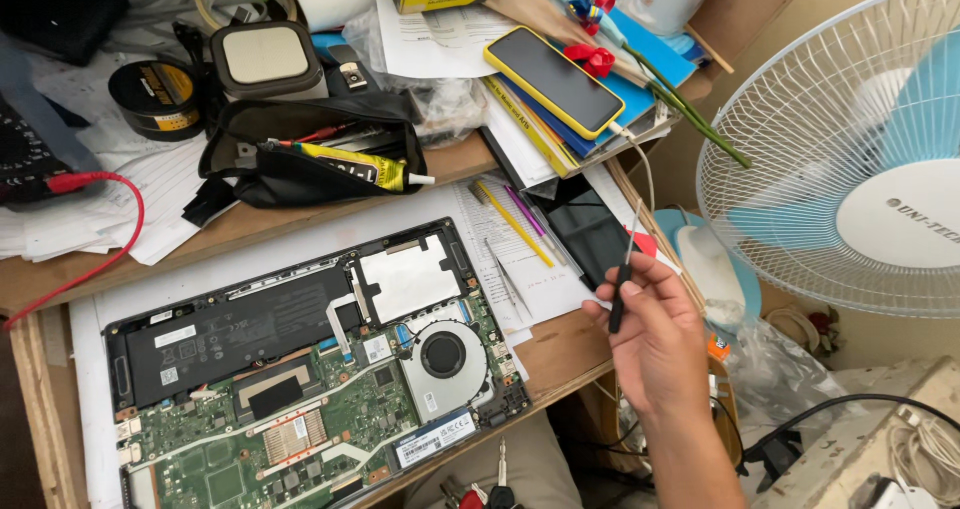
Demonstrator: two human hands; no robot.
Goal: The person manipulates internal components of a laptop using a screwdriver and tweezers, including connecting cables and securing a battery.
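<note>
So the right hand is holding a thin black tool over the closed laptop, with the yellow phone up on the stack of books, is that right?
Not quite: the laptop is not closed. The head view shows it lying with its bottom cover off, so the battery, fan and circuit board are exposed. The rest holds: the right hand holds a thin black tool, and the yellow phone lies on the stack of books.

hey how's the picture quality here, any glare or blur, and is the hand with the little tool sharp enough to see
Head view: even, soft light with faint shadows; mild glare on the silver shield of the opened laptop and the phone screen; right hand and thin screwdriver are reasonably sharp; the white fan looks bright, slightly washed out; edges bend a little.
</note>
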